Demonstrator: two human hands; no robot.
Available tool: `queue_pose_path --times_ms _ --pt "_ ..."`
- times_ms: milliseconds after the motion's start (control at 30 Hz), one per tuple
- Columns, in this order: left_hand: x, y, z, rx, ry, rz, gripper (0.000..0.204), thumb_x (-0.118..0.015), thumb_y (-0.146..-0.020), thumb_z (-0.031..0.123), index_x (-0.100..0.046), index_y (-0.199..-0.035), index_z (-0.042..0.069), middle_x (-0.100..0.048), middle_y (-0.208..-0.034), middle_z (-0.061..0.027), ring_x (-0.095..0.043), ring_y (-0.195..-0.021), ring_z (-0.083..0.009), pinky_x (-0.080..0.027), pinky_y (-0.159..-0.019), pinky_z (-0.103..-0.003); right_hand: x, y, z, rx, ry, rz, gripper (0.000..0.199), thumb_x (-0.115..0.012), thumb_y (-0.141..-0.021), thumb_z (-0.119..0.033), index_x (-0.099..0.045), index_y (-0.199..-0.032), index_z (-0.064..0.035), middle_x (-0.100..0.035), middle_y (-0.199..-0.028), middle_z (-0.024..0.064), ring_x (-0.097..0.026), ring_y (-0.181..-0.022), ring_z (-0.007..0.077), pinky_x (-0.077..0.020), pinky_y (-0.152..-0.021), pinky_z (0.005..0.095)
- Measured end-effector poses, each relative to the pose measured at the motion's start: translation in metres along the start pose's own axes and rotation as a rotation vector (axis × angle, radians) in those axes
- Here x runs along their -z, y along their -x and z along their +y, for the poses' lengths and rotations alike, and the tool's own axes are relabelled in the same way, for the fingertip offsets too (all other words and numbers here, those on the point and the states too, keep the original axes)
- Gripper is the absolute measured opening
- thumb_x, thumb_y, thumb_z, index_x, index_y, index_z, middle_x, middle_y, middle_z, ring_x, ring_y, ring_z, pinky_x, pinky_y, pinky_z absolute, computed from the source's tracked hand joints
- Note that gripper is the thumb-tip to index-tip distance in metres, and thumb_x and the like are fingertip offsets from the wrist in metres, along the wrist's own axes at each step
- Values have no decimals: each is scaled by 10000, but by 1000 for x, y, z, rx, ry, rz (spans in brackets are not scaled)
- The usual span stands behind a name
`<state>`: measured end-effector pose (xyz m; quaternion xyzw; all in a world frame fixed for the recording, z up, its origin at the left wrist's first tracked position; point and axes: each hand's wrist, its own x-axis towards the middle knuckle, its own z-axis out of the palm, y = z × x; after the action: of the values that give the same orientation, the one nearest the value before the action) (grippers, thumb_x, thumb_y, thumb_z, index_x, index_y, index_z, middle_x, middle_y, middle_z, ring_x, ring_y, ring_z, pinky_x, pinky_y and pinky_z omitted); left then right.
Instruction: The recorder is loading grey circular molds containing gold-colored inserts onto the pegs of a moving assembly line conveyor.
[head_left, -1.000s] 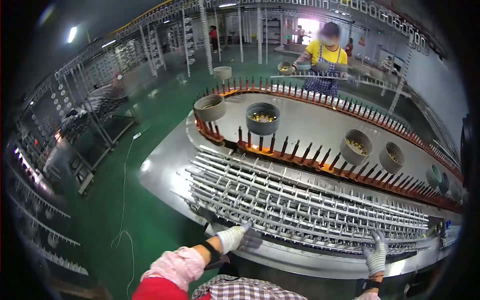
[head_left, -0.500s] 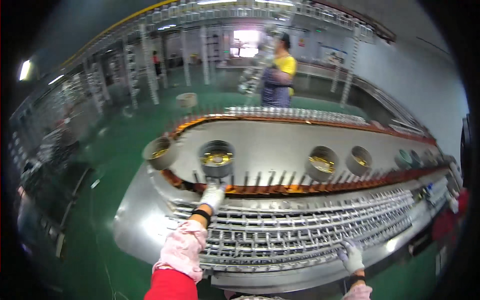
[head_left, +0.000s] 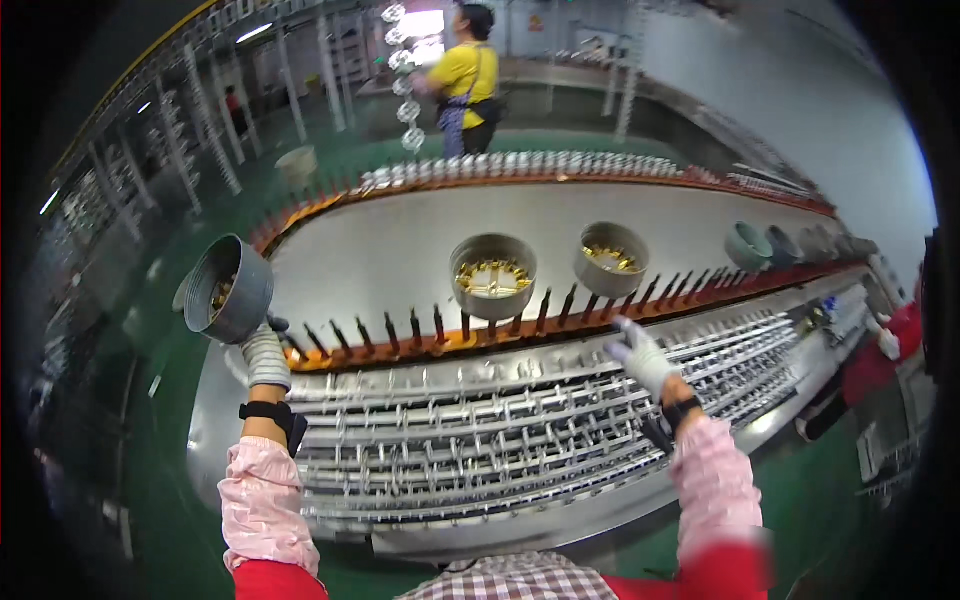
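My left hand (head_left: 265,360), in a pale glove, is closed on a round grey tub (head_left: 255,305) at the left end of the metal table. The tub is tilted, and small gold-coloured parts (head_left: 222,292) show inside it. My right hand (head_left: 645,362), also gloved, is over the far side of the metal racks, its fingers stretched toward the row of dark pegs. Nothing shows in it, though its fingertips are a little blurred. Beyond it stand a beige tub (head_left: 490,308) and another tub (head_left: 612,282), both holding gold-coloured parts.
Stacked silver racks (head_left: 480,440) lie along the near side of the table (head_left: 350,225). Upright dark pegs (head_left: 415,325) line an orange track. More tubs (head_left: 748,247) stand at the right. A person (head_left: 465,85) in yellow is beyond the table, near hanging metal parts.
My left hand has moved left with the grey tub, which is now tilted. My right hand has risen from the near racks toward the pegs. The view has shifted.
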<state>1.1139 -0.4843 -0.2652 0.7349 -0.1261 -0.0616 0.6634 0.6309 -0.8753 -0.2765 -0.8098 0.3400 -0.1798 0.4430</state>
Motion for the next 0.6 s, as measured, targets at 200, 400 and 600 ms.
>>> queue_pose_path --times_ms 200,400,600 --pt "73 129 53 61 62 98 235 -478 -869 313 -507 -955 96 -551 -711 -64 -501 -573 -160 -391 -463 -279 -49 -172 75 455 1074 156 237 -441 -820 -201 -592 -963 -88 -623 -908 126 -594 -785 321 -474 -718 406" --pt "98 243 70 -152 416 299 388 -570 -827 357 -483 -1117 113 -574 -876 -88 -458 -469 -70 -324 -353 -153 -93 -202 82 414 714 502 236 -452 -809 -252 -608 -814 -75 -632 -770 117 -592 -751 290 -445 -701 394" --pt "79 310 50 -47 269 226 663 -642 -711 483 -411 -1208 109 -554 -941 -116 -496 -579 -87 -392 -449 -166 -89 -158 -15 451 -473 224 193 -488 -854 -170 -557 -914 1 -598 -738 45 -545 -626 122 -430 -519 233"
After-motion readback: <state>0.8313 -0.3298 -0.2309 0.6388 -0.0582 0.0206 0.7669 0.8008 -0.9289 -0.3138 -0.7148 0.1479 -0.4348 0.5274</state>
